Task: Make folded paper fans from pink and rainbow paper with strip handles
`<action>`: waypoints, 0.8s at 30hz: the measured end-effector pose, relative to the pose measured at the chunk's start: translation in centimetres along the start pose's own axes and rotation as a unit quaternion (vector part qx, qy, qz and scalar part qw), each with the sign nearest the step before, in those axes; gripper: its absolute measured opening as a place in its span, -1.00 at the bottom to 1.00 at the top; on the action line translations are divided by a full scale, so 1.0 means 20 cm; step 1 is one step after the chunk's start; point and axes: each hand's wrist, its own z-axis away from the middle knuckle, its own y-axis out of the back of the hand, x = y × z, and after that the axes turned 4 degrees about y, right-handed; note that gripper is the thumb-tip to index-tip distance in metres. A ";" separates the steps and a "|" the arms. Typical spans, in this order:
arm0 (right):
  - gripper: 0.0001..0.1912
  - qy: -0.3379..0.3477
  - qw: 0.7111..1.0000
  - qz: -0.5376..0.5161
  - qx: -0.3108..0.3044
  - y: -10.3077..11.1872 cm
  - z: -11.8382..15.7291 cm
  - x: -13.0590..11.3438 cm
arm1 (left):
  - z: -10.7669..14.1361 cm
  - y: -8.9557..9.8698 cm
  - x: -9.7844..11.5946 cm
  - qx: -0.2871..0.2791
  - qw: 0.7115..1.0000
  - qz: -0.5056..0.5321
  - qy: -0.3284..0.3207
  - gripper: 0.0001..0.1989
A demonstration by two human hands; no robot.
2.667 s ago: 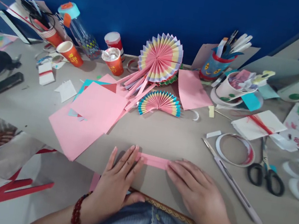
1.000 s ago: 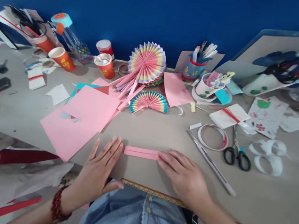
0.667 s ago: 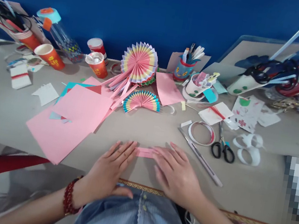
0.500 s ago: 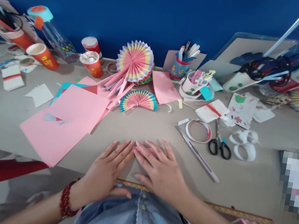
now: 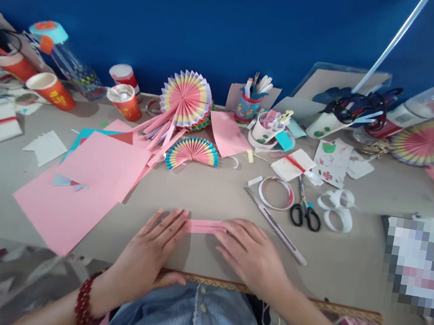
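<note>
A narrow folded strip of pink paper lies on the table before me, its two ends hidden under my hands. My left hand rests palm down on the left end, fingers stretched out and thumb apart. Over the right end lies my right hand, also flat, with its fingers extended. Left of my hands are large pink sheets. A utility knife lies beyond my right hand, close to a roll of tape and black-handled scissors.
Behind the strip sit a pleated paper fan and a round paper rosette. Orange paper cups and a bottle stand at the back left. A pen holder is near the wall. White tape loops lie to the right.
My right hand has slid to the right, away from my left hand, uncovering the middle of the pink strip. My left hand stays flat. The view has shifted slightly.
</note>
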 end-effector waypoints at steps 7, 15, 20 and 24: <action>-0.85 0.076 0.997 0.028 -0.007 -0.08 -0.11 0.03 | -0.05 0.01 -0.03 0.041 0.996 0.053 0.059 -0.63; -0.84 0.079 0.997 0.027 0.002 -0.08 -0.10 0.03 | -0.09 0.00 -0.07 0.090 0.995 0.043 0.003 -0.73; -0.83 0.016 1.000 -0.006 -0.011 -0.08 -0.13 0.03 | -0.11 0.02 -0.07 0.052 0.992 0.096 0.059 -0.78; -0.85 -0.065 0.997 -0.009 -0.043 -0.06 -0.16 0.01 | -0.15 0.03 -0.07 0.033 0.987 0.114 0.110 -0.81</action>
